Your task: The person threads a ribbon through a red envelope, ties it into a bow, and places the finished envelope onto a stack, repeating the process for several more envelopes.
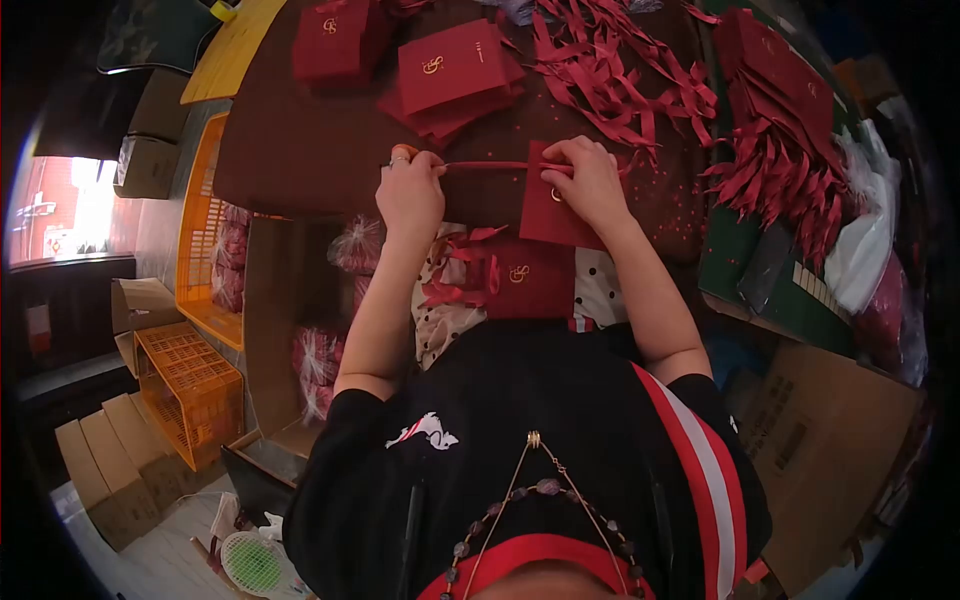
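A person's two bare hands are working over a brown-covered table [300,150], with a narrow red ribbon [487,164] stretching taut between them. The left hand [411,193], wearing a ring, is clamping the ribbon's end between thumb and fingers. The right hand [588,182] is pressing thumb and fingers together on the upper part of a flat red bag [546,218]; whether those fingertips are also pinching the ribbon, one cannot tell. The bag, bearing a gold emblem partly hidden by the hand, is hanging just below the right hand's grip, at the table's near edge.

Below and between the hands, a second red bag [532,285] is lying across the person's lap, with loops of red ribbon [465,272] sitting beside it, under the left wrist. Beyond the left hand, a stack of red bags [455,75] is resting on the table, its top piece showing the same gold emblem. Beyond the right hand, a heap of loose ribbons [610,85] is spreading over the tabletop, and small red specks are dotting the cover nearby. Well to the right of the grip, more bags with ribbon ends [785,100] are lying piled. Well to the left, an orange crate [188,225] is standing beside the table, containing red bundles [230,258].
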Demonstrator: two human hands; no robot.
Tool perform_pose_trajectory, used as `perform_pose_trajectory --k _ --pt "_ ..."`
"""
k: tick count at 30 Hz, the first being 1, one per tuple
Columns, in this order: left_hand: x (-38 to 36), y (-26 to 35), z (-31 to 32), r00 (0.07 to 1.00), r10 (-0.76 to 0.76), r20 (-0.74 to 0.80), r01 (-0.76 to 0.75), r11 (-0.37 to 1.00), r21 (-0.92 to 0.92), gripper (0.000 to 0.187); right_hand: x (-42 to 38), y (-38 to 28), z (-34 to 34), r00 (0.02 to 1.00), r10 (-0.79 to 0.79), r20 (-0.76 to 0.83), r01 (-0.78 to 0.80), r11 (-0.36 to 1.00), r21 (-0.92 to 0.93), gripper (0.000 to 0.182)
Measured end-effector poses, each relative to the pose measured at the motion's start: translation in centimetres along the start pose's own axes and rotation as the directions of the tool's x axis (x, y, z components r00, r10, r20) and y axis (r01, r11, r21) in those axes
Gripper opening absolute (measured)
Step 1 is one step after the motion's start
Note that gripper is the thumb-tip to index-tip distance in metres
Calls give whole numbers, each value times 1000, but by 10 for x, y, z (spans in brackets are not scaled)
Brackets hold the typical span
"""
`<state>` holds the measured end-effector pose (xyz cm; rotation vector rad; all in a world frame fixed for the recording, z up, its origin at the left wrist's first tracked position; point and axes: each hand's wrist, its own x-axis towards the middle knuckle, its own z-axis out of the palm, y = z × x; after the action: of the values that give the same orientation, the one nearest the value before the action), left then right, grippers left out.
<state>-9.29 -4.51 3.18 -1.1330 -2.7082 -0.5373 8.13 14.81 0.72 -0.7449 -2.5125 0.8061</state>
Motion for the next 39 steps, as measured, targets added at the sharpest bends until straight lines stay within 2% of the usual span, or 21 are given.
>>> perform_pose_trajectory --k 1,3,4,6,8,9,10,12,13,14,16,20,22,23,27,29,33,35,36,38,39 --pt "-2 -2 3 1000 -7 -21 6 999 -43 15 -1 -1 1 1000 0 2 0 1000 -1 28" --pt "-13 14 9 984 -15 -177 6 999 -51 23 0 -2 1 1000 -22 -4 22 999 -24 28" --pt "-22 28 5 986 40 -164 -61 990 -128 32 0 -3 -1 1000 -21 -7 20 999 -28 28" --pt "-38 48 7 941 329 -85 -338 883 -325 34 -2 -4 -8 959 -235 -161 238 971 -3 28" --pt "-55 63 22 904 428 -17 -407 847 -342 39 -7 -16 -36 938 -261 -226 270 963 8 28" --pt "-60 65 32 920 391 8 -368 872 -322 43 -9 -19 -46 913 -283 -292 304 952 27 28" --pt "-59 66 29 920 391 8 -367 871 -325 43 -10 -9 -56 905 -232 -356 249 968 4 28" --pt "-59 70 23 935 342 93 -309 915 -261 43 -13 6 -78 937 170 -306 -147 984 97 30" --pt "-61 71 23 935 342 94 -308 914 -265 43 -12 20 -85 928 223 -298 -252 966 -64 38" --pt "-60 72 23 936 339 100 -306 919 -248 43 -12 29 -85 928 222 -299 -251 966 -65 38" --pt "-57 72 23 936 337 100 -308 924 -228 43 -9 35 -86 884 422 -202 -468 804 -368 43" --pt "-58 69 23 939 331 97 -301 923 -238 43 -3 41 -81 851 504 -148 -519 763 -385 40" --pt "-55 66 23 944 319 89 -290 926 -243 43 -3 51 -78 898 379 -225 -424 882 -206 35" --pt "-53 64 24 947 306 95 -275 929 -248 43 -4 54 -78 902 336 -271 -391 901 -185 33" --pt "-46 62 27 955 286 81 -257 931 -257 42 -3 44 -77 895 315 -317 -361 928 -97 35" --pt "-44 63 27 953 288 98 -256 932 -256 43 2 43 -76 862 423 -279 -501 793 -347 36" --pt "-45 63 25 952 288 103 -257 935 -246 45 5 54 -70 847 496 -191 -527 739 -420 40" --pt "-46 61 28 953 291 81 -264 933 -243 46 1 69 -68 904 389 -177 -426 853 -302 47" --pt "-47 60 28 953 297 60 -275 931 -241 47 1 63 -70 906 388 -172 -423 854 -303 47" --pt "-49 64 28 968 250 36 -237 946 -221 47 0 50 -78 895 396 -206 -429 892 -145 36" --pt "-50 66 28 978 207 10 -201 958 -203 47 0 50 -76 896 395 -203 -427 892 -147 36"
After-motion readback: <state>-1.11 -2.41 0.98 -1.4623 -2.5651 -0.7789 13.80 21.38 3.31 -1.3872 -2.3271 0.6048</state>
